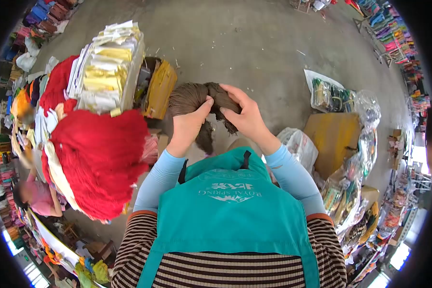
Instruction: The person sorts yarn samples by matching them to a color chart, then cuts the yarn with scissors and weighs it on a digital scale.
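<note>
A brown hank of yarn (189, 96) is held up in front of my apron, bent over at the top with loose ends hanging down. My left hand (189, 126) is closed round its left part, thumb pressed on the strands. On the other side, my right hand (248, 115) grips the right part, with its fingers over the top and the thumb in front. A dark tail of the yarn (205, 138) dangles below, between the two hands. To the left, a large heap of red yarn (101, 158) bulges out near my left forearm.
Behind the red heap stands a tall stack of white and yellow papers (105, 72), with a taped yellow package (161, 91) beside it. On the right are a cardboard box (332, 139) and clear plastic bags (343, 185). Another person (38, 197) is at far left.
</note>
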Motion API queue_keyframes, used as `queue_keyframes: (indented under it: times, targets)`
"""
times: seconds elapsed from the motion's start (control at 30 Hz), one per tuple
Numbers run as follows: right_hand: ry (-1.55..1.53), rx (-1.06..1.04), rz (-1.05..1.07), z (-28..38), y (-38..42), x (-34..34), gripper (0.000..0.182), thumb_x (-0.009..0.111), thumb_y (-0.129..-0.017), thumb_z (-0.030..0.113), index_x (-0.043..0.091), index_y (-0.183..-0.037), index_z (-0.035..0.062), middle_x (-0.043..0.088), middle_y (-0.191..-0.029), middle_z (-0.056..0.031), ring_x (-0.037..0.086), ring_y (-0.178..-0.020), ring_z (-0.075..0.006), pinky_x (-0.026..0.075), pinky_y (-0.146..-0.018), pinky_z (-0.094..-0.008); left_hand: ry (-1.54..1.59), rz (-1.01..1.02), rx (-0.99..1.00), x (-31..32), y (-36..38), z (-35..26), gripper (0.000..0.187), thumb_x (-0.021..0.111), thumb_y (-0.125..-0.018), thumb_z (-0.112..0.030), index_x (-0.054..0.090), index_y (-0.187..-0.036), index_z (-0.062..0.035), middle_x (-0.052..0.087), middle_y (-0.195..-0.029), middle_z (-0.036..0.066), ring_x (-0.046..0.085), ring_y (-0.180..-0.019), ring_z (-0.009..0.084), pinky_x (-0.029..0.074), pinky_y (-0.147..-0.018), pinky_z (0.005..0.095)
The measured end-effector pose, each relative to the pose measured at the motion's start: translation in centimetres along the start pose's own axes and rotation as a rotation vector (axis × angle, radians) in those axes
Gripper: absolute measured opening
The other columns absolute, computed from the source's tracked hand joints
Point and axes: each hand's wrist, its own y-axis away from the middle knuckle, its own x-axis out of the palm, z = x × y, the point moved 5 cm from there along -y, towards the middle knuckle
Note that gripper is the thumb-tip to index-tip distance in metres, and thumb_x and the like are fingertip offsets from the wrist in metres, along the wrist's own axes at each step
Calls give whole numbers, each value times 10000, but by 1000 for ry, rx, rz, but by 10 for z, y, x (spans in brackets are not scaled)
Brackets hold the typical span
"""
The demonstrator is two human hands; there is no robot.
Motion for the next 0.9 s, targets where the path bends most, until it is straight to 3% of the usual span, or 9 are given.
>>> queue_keyframes:
  times: [0.1,0.17,0.2,0.43,0.57,0.6,0.7,0.83,0.9]
  targets:
    - [115,-27,-44,-2,-81,-22,529,627,-795,-4,527,-1313,17,665,-1141,-148,646,-1045,-209,502,-903,-324,-88,-23,61,1,-88,-8,113,717,-837,-65,680,-920,3,656,-816,-11,576,-660,54,465,-561,225]
    - [282,-30,-35,-8,-141,-33,523,631,-780,11,545,-1295,36,662,-1129,-185,667,-1022,-287,517,-879,-350,-77,-24,46,2,-144,-13,121,720,-831,-58,678,-922,11,665,-839,4,601,-720,73,496,-617,247]
    - [299,-42,-10,-15,-174,-40,543,626,-762,8,544,-1297,46,646,-1145,-211,652,-1024,-354,517,-881,-371,-115,14,-111,1,-173,-12,161,713,-829,-48,665,-965,23,671,-907,32,627,-823,106,523,-712,280]
    - [647,-282,335,-8,-410,-61,596,632,-731,37,525,-1316,76,655,-1064,-200,639,-909,-393,532,-776,-455,-46,-254,16,-11,-372,-30,305,660,-776,-4,598,-1071,43,645,-1028,79,621,-967,161,535,-799,335]
    - [673,-427,467,-6,-535,-36,583,627,-728,64,531,-1303,83,659,-1073,-170,649,-879,-361,533,-735,-446,120,-532,-91,-55,-460,-56,139,661,-809,-15,635,-944,6,627,-788,16,599,-663,101,504,-585,284]
    - [670,-444,505,-11,-568,-27,583,627,-728,64,531,-1303,83,659,-1073,-170,649,-879,-361,533,-735,-446,162,-612,-85,-66,-480,-71,71,660,-831,-31,642,-898,-20,590,-685,-7,511,-537,59,444,-511,254]
    - [606,-320,577,-38,-671,7,510,605,-739,71,579,-1244,136,682,-1003,-144,660,-830,-349,532,-693,-439,364,-667,-87,-111,-538,-82,45,641,-850,-59,646,-886,-33,546,-643,-15,451,-512,57,435,-525,256]
    - [642,-201,669,-86,-805,68,299,613,-759,75,689,-1044,122,686,-883,-170,661,-804,-370,527,-677,-415,1027,-361,-79,-162,-625,-85,145,574,-906,-138,602,-932,1,299,-559,-74,341,-501,78,429,-648,288]
    - [585,-188,736,-88,-858,101,270,613,-759,50,702,-1008,106,685,-869,-178,663,-792,-374,522,-669,-403,1174,-156,-1,-182,-665,-97,92,566,-909,-134,576,-941,-48,312,-552,-83,326,-476,62,393,-619,271]
